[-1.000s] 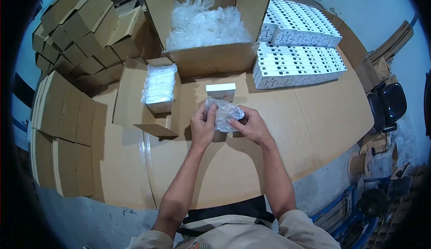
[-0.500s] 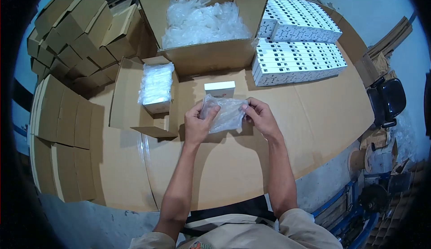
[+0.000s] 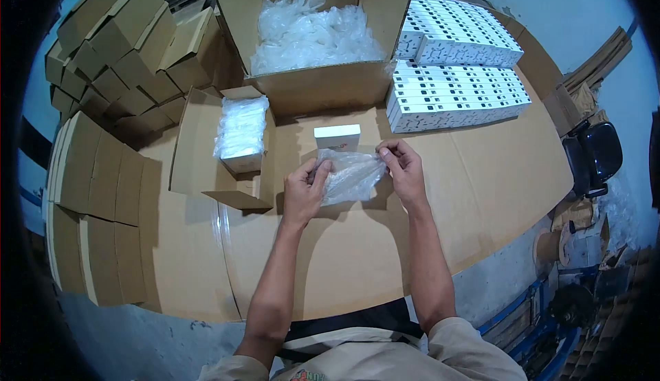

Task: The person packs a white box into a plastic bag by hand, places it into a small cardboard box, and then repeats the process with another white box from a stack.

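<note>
A clear plastic bag (image 3: 349, 177) is stretched between my two hands above the cardboard-covered table. My left hand (image 3: 303, 190) pinches its left side between thumb and fingers. The bag's upper right corner is gripped by my right hand (image 3: 403, 173). Just behind the bag stands a small white box (image 3: 337, 136), its lower part hidden by the plastic. To the left, an open carton (image 3: 192, 149) holds a row of white boxes wrapped in clear plastic (image 3: 241, 130).
At the back, a large open carton (image 3: 320, 87) contains many clear bags (image 3: 313, 34). Stacked white boxes (image 3: 457, 96) lie at the back right. Brown cartons (image 3: 124, 51) are piled at the back left, with more (image 3: 96, 175) along the left edge.
My right hand has moved slightly right and up along the bag's edge, and the bag is spread a little wider. My left hand has barely shifted.
</note>
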Available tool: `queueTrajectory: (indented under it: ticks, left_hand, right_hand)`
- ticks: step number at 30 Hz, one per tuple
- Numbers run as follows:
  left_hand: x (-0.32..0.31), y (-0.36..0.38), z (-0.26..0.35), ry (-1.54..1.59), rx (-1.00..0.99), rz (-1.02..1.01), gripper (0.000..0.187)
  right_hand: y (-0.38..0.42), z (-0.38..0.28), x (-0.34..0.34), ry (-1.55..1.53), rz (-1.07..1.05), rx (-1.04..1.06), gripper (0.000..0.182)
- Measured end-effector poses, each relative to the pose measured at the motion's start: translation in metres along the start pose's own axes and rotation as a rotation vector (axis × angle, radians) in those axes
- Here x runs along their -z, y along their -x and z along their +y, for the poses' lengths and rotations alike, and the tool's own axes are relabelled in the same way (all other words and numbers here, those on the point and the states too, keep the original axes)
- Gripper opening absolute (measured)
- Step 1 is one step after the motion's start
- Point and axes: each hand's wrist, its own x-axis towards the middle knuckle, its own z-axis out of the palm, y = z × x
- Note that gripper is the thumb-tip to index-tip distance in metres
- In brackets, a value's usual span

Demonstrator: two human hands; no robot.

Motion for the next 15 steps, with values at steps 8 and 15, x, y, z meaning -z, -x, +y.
queueTrajectory:
  ticks: [8, 15]
  left_hand:
    - [-0.001, 0.009, 0.007, -0.216, -0.15, -0.151, 0.024]
    - [-0.002, 0.005, 0.008, -0.209, -0.116, -0.04, 0.029]
  right_hand:
    - [0.009, -0.013, -0.005, 0.735, -0.208, 0.484, 0.024]
    - [0.012, -0.004, -0.012, 0.641, -0.234, 0.333, 0.015]
